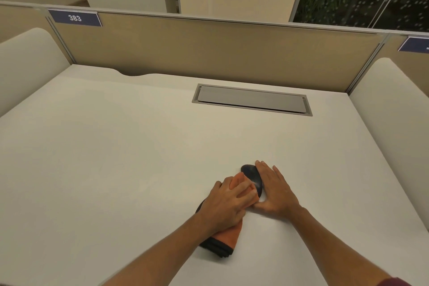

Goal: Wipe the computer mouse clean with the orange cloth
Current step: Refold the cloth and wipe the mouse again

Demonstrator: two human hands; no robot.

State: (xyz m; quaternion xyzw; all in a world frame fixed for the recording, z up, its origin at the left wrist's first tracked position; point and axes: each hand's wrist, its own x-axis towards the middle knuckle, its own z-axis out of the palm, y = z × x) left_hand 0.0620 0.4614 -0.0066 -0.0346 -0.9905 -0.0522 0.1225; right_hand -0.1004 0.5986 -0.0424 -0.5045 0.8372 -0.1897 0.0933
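A dark computer mouse [252,175] lies on the white desk [116,158], near the front middle. My right hand [276,189] cups its right side, fingers flat along it and thumb at its near end. My left hand [228,204] presses the orange cloth [236,181] against the mouse's left and near part. The cloth is folded, with a dark edge, and its tail [222,240] trails back under my left wrist. The near half of the mouse is hidden by cloth and fingers.
A grey cable hatch [251,99] is set into the desk further back. A beige partition [209,49] closes the far edge, with a blue label reading 383 [74,18]. White curved side panels [27,58] stand left and right.
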